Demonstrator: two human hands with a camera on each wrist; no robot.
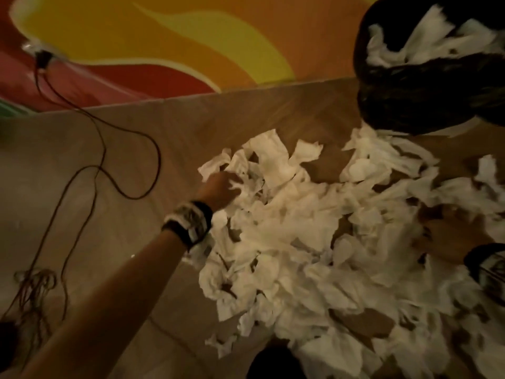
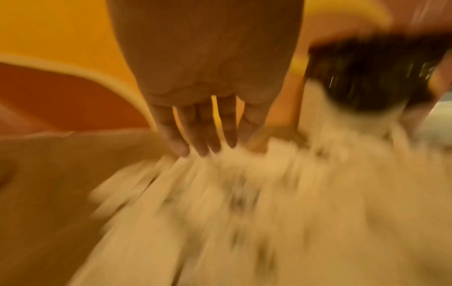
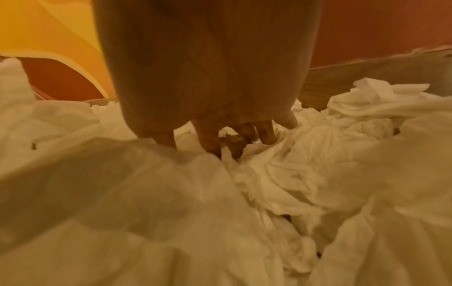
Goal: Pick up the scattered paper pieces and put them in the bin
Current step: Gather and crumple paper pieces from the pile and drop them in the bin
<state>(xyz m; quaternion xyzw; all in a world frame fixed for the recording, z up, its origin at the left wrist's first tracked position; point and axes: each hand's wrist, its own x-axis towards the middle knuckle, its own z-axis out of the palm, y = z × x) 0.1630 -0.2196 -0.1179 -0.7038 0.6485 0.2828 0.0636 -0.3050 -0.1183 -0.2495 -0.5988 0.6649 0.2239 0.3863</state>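
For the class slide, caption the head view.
Both hands, left hand and right hand, reach into torn paper pieces beside the black-lined bin.

The paper pieces (image 1: 300, 242) under my fingers (image 2: 208, 139) are plain white, no print on them. The floor (image 1: 82, 173) is dull grey-brown. The bin (image 1: 426, 94) is lined in glossy black. The wall (image 1: 164, 45) carries sweeping bands of yellow, orange and red. A dark cable (image 1: 131, 149) loops across the floor.
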